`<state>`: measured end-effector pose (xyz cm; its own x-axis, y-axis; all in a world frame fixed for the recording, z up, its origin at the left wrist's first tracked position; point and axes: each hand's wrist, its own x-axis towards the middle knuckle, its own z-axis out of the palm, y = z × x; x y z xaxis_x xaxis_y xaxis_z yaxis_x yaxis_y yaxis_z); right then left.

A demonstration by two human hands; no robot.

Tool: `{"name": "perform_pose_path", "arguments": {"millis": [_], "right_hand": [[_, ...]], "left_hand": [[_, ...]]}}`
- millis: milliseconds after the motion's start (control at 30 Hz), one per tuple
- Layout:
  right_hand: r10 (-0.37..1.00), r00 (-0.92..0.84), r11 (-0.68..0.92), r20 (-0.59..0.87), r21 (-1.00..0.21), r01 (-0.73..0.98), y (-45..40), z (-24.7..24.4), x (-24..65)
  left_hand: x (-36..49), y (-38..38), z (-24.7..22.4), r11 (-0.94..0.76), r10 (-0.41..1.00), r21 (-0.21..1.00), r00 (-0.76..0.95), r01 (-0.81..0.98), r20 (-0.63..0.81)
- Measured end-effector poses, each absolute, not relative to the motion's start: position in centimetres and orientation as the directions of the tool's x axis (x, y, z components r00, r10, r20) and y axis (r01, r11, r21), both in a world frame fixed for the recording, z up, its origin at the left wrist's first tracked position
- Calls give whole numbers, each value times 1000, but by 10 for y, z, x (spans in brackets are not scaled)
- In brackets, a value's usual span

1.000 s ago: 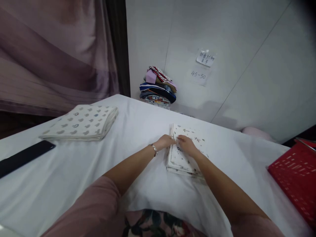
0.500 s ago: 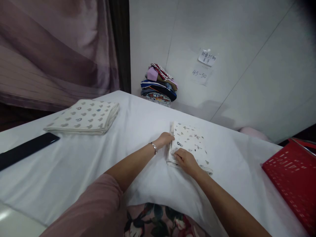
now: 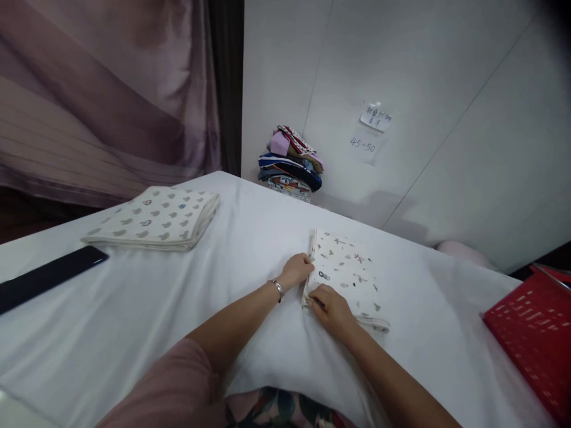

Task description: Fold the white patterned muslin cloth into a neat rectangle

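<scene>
A folded white cloth (image 3: 345, 270) with small grey and brown printed motifs lies flat on the white-covered table in front of me. My left hand (image 3: 297, 270), with a bracelet at the wrist, has its fingers closed on the cloth's left edge. Nearer to me, my right hand (image 3: 330, 308) pinches the same cloth at its lower left corner, fingers curled and partly hiding that corner. The layers show along the cloth's left and near edges.
A larger folded cloth (image 3: 156, 219) with grey prints lies at the left, beside a long black object (image 3: 51, 276). A red perforated basket (image 3: 530, 333) stands at the right. Folded fabrics (image 3: 292, 163) are piled by the wall beyond the table (image 3: 254, 226), below paper notes (image 3: 370, 131).
My right hand has slid a little toward me and left, to the cloth's near left corner. My left hand stays at the left edge. The whole view has shifted slightly.
</scene>
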<state>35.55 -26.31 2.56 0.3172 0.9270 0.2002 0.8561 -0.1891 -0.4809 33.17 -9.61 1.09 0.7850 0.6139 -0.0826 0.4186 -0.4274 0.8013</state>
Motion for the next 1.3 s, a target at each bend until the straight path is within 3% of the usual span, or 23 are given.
{"name": "perform_pose_path", "arguments": {"millis": [200, 300, 400, 533, 800, 967, 1100, 1300], "right_hand": [[974, 209, -114, 91, -600, 792, -264, 44, 368], [940, 329, -199, 90, -639, 743, -248, 53, 401], [822, 539, -361, 181, -566, 741, -216, 55, 440], [761, 604, -458, 235, -465, 758, -167, 40, 470], [814, 581, -557, 4, -281, 782, -131, 3, 475], [814, 580, -575, -34, -200, 794, -123, 9, 486], [800, 598, -596, -49, -171, 784, -113, 4, 482], [822, 566, -565, -66, -218, 795, -130, 15, 477]], "left_hand": [[325, -107, 14, -499, 634, 750, 773, 433, -25], [322, -110, 15, -523, 629, 735, 777, 431, -8], [320, -112, 14, -531, 627, 734, 779, 422, 5], [318, -112, 11, -563, 603, 718, 798, 408, 20], [319, -114, 4, -681, 534, 635, 841, 365, 88], [320, -113, 0, -679, 528, 644, 844, 354, 93], [320, -113, 1, -671, 524, 647, 849, 362, 68], [319, -113, 5, -696, 526, 604, 848, 389, 60]]}}
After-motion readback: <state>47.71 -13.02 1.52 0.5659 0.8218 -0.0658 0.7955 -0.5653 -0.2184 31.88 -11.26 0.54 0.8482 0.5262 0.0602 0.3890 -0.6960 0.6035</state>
